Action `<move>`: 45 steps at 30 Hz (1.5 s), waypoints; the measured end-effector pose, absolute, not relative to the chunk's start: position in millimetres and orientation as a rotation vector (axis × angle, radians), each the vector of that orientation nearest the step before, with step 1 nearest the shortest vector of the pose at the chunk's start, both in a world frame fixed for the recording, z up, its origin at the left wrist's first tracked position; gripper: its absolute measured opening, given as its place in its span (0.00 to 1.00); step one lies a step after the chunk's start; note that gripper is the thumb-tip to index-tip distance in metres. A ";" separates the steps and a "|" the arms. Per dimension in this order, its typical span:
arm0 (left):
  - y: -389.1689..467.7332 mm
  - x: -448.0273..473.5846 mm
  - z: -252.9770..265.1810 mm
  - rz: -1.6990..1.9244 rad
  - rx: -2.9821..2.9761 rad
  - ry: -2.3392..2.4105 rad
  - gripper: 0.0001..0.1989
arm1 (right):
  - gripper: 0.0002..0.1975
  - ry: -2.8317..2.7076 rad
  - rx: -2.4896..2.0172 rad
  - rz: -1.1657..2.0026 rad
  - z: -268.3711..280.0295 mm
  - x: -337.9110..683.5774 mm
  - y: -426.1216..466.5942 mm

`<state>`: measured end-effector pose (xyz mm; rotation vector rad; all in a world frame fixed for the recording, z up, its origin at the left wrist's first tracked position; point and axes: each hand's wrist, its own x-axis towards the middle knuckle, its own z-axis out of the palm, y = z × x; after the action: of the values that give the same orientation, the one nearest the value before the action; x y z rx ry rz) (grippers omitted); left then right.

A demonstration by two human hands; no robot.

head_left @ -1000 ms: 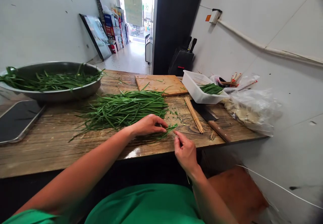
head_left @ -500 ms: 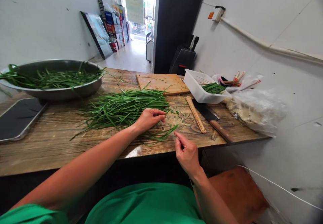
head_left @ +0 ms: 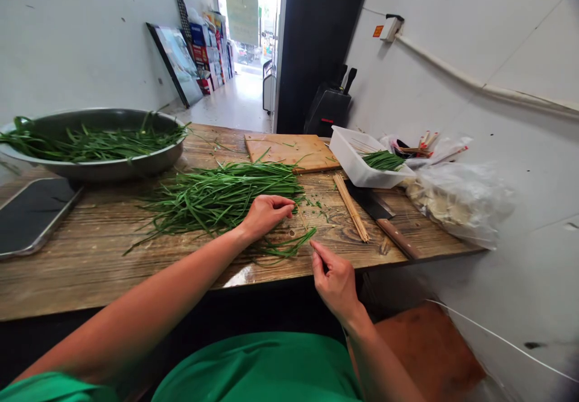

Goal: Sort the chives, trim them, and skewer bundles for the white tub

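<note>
My left hand point(head_left: 269, 215) is closed in a pinch at the near right edge of a pile of garlic chives point(head_left: 226, 194); what its fingertips hold is too small to make out. My right hand point(head_left: 335, 278) is closed too, thumb against forefinger, just over the table's front edge. A thin, pale bamboo skewer point(head_left: 302, 218) seems to run from its fingertips toward the left hand, though it is faint. Between the hands, a few loose chives point(head_left: 292, 246) lie on the wood. The bundle of skewers point(head_left: 350, 207) rests to the right.
Right of the skewers lie a cleaver point(head_left: 375, 212), a white plastic bin point(head_left: 362, 166) with cut chives, and a plastic bag point(head_left: 456, 200). A cutting board point(head_left: 292, 151) is behind the pile. Leftward are a metal basin point(head_left: 113, 169) of chives and a phone point(head_left: 36, 215).
Both hands keep their pinched poses, with only a slight shift of the right hand to the left. The view has tilted slightly; the chives and tools lie as before.
</note>
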<state>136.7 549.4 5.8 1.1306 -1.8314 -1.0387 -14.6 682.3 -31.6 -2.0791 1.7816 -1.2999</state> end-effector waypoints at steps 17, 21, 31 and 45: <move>545.5 138.9 -3.6 -0.947 1.086 -1.901 0.15 | 0.15 1.802 -2.091 -1.290 -32.0 -13.6 681.2; 542.7 140.1 -7.5 -0.885 1.071 -1.942 0.14 | 0.15 1.814 -2.096 -1.277 -32.4 -13.3 680.9; 559.1 137.1 3.5 -0.927 0.659 -2.334 0.12 | 0.16 1.880 -2.043 -1.290 -30.5 -12.0 674.1; 544.9 148.4 -2.1 -0.100 1.334 -2.410 0.15 | 0.16 1.899 -1.998 -1.299 -36.9 -14.7 672.5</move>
<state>148.4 544.9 -2.1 1.3342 -2.4104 -0.0999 -14.7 672.5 -36.9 -1.9980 1.8987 -1.2994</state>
